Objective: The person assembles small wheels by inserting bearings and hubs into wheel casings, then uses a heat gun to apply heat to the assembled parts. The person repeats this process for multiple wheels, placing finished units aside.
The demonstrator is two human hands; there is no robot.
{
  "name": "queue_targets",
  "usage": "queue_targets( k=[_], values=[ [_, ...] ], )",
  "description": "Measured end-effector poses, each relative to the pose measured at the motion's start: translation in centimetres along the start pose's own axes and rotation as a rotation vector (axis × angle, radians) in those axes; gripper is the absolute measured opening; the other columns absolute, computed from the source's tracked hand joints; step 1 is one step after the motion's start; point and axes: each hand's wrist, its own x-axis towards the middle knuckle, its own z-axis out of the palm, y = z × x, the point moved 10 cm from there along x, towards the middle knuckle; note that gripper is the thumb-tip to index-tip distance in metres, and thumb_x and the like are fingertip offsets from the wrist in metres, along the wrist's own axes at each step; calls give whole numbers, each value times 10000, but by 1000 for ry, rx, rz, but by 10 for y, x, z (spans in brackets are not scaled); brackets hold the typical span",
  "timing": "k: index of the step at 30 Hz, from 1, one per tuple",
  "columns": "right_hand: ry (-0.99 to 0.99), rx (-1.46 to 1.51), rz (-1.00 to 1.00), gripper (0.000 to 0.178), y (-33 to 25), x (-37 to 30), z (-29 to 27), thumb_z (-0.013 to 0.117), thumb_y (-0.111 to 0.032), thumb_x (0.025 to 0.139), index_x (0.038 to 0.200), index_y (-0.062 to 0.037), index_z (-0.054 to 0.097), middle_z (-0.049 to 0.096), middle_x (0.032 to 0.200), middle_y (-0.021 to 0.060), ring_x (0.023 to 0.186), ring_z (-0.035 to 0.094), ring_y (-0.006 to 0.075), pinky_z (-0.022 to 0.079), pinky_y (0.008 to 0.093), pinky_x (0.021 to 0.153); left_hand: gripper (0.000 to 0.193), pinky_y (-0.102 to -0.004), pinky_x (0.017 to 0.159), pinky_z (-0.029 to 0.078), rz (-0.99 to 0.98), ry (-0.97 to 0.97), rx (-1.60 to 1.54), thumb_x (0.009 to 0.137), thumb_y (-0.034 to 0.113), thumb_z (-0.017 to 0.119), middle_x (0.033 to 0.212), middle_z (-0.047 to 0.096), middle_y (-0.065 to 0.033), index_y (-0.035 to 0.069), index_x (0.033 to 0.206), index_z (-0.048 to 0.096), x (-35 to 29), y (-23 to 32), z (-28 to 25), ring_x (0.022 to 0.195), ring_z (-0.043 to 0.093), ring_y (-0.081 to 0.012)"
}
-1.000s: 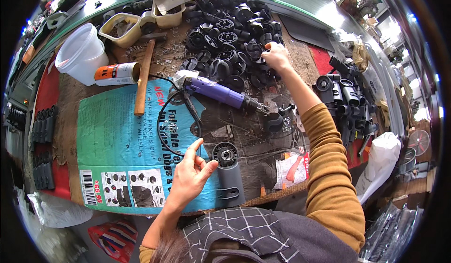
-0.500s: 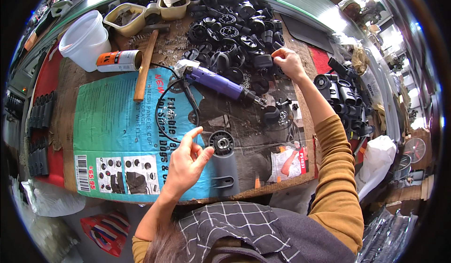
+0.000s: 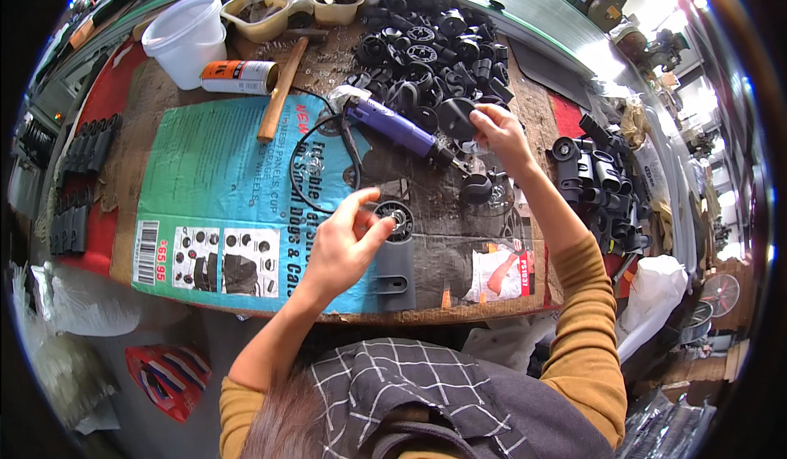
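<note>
My right hand (image 3: 502,135) pinches the edge of a black round plastic cover (image 3: 456,120) over the near side of the parts pile. My left hand (image 3: 346,244) hovers by a dark grey bracket (image 3: 398,264), its thumb and fingers apart and nothing seen between them. At the bracket's far end sits a black spoked wheel (image 3: 399,220), partly hidden by the left fingertips. A purple corded power screwdriver (image 3: 393,129) lies between the hands and the pile, its tip beside a small black rounded part (image 3: 475,188).
Black wheel parts (image 3: 426,57) are heaped at the back. Left of them lie a wooden-handled hammer (image 3: 283,90), an orange-and-white can (image 3: 239,76), a white bucket (image 3: 184,37) and a yellow tub (image 3: 256,15). Assembled brackets (image 3: 598,172) pile up at right. Printed cardboard (image 3: 213,172) covers the table.
My right hand has drawn back from the pile toward me with the round cover in its fingers. My left hand has come nearer the wheel on the bracket. The whole view has shifted slightly.
</note>
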Motion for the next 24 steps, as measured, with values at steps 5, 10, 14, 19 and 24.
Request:
queue_targets(
  k=[5, 10, 14, 19, 24],
  values=[
    [-288, 224, 120, 321, -46, -95, 84, 609, -235, 961, 1198, -20, 625, 642, 1009, 14, 880, 580, 83, 478, 238, 755, 627, -290, 808, 533, 172, -109, -408, 838, 126, 748, 1008, 670, -119, -34, 1360, 440, 14, 16, 30, 927, 666, -167],
    [-177, -375, -453, 467, -122, -143, 102, 782, -119, 772, 1216, -83, 640, 550, 1294, 146, 1143, 575, 249, 493, 352, 902, 546, -267, 796, 527, 83, -120, -489, 860, 65, 701, 998, 674, -94, -30, 1343, 465, 1, 6, 32, 898, 653, -122],
    [-95, -320, -339, 417, -96, -151, 86, 776, -4, 729, 1124, -35, 645, 598, 1251, 154, 1105, 615, 263, 492, 338, 913, 559, -281, 799, 523, 81, -135, -362, 867, 142, 715, 1028, 672, -97, -39, 1338, 475, -3, -1, 25, 895, 647, -136],
    [-30, -559, -120, 349, -23, -154, 73, 745, -13, 771, 1089, -29, 601, 614, 1224, 158, 1032, 623, 240, 484, 339, 914, 953, -420, 1064, 365, 140, -58, 389, 671, 540, 813, 1306, 486, -191, -17, 1367, 477, 8, -24, 11, 1247, 432, -350],
    [44, -346, -101, 300, -24, -143, 67, 726, -35, 806, 1063, -25, 571, 613, 1206, 138, 1052, 600, 207, 448, 336, 963, 931, -427, 1071, 359, 196, -75, 570, 668, 530, 811, 1307, 496, -195, -8, 1358, 493, 13, -39, 21, 1246, 428, -359]
  ],
)
